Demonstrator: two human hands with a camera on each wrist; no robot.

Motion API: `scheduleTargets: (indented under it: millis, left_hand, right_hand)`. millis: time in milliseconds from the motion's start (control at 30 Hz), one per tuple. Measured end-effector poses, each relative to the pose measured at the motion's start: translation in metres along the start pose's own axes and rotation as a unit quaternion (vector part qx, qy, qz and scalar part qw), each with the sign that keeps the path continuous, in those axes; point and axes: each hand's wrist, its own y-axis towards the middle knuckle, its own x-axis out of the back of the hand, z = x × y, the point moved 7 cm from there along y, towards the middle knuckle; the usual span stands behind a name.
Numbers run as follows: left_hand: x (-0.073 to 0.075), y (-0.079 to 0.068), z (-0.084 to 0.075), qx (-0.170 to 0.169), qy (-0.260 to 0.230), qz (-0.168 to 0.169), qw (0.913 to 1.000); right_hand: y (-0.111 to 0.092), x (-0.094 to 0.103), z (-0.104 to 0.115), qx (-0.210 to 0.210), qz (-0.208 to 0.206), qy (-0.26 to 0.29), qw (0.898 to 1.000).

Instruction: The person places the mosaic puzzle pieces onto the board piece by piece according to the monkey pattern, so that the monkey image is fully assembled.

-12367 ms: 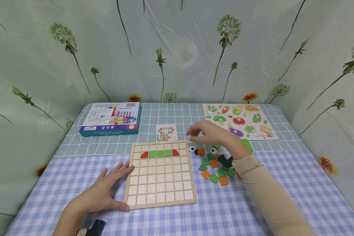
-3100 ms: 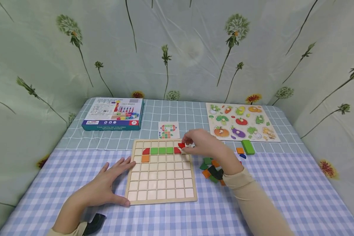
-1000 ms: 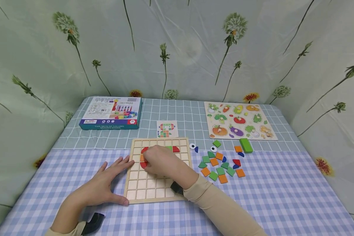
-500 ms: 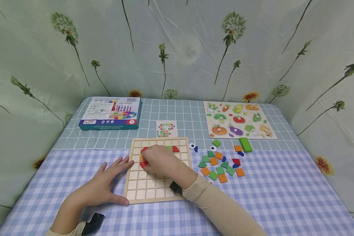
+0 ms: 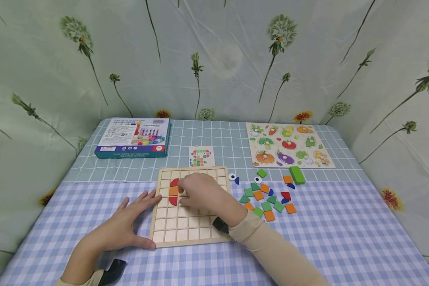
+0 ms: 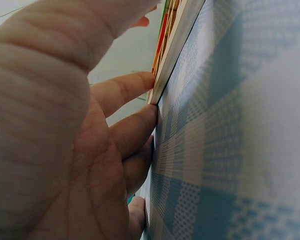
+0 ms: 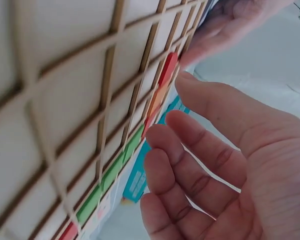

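Observation:
My left hand [image 5: 123, 224] lies with spread fingers at the left edge of the wooden grid board [image 5: 182, 235], thumb and fingertips against its frame. My right hand [image 5: 205, 194] hovers over the board's upper half, fingers loosely bent; the right wrist view shows nothing between them. Just left of its fingertips, one column holds a red quarter-round tile [image 5: 174, 182], an orange square tile [image 5: 173, 191] and another red quarter-round tile [image 5: 173, 201]. The right hand covers the green tiles in the head view; the right wrist view shows these green tiles [image 7: 92, 202] in a row.
Loose green, orange, blue and red tiles [image 5: 266, 206] lie right of the board, with two eye discs [image 5: 232, 176] and a green block [image 5: 297, 175]. A pattern card [image 5: 201, 156] sits behind the board. Further back are a boxed toy [image 5: 132, 137] and a vegetable puzzle [image 5: 289, 145].
The orange square and lower red tile have joined the board since the oldest frame. Three seconds ago my right hand pinched a red tile; now it has drawn slightly right, off the tiles.

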Motion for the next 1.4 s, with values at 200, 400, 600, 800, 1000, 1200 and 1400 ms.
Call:
scheduleTargets:
  millis: [200, 400, 600, 800, 1000, 1200, 1400]
  left_hand:
    - [0.0, 0.0, 0.001, 0.002, -0.001, -0.001, 1.0]
    - [0.0, 0.001, 0.001, 0.003, -0.006, 0.002, 1.0]
    - [0.0, 0.0, 0.0, -0.001, -0.008, 0.0, 1.0]
    - [0.0, 0.0, 0.001, 0.003, -0.008, 0.001, 1.0]
    - [0.0, 0.0, 0.0, 0.001, -0.006, 0.0, 1.0]
    - [0.0, 0.001, 0.0, 0.002, -0.008, 0.003, 1.0]
    - [-0.001, 0.001, 0.0, 0.006, -0.011, 0.007, 0.9999]
  right_hand:
    - [-0.012, 0.012, -0.024, -0.015, 0.001, 0.032, 0.999]
    - [-0.034, 0.029, -0.057, -0.027, -0.025, 0.066, 0.997]
    - [-0.059, 0.042, -0.09, -0.07, -0.032, 0.109, 0.991]
    - [-0.082, 0.052, -0.116, -0.082, -0.047, 0.126, 0.988]
    - [-0.099, 0.054, -0.135, -0.103, -0.053, 0.13, 0.985]
    - [-0.111, 0.053, -0.146, -0.112, -0.05, 0.14, 0.983]
    - [-0.123, 0.055, -0.16, -0.123, -0.062, 0.152, 0.979]
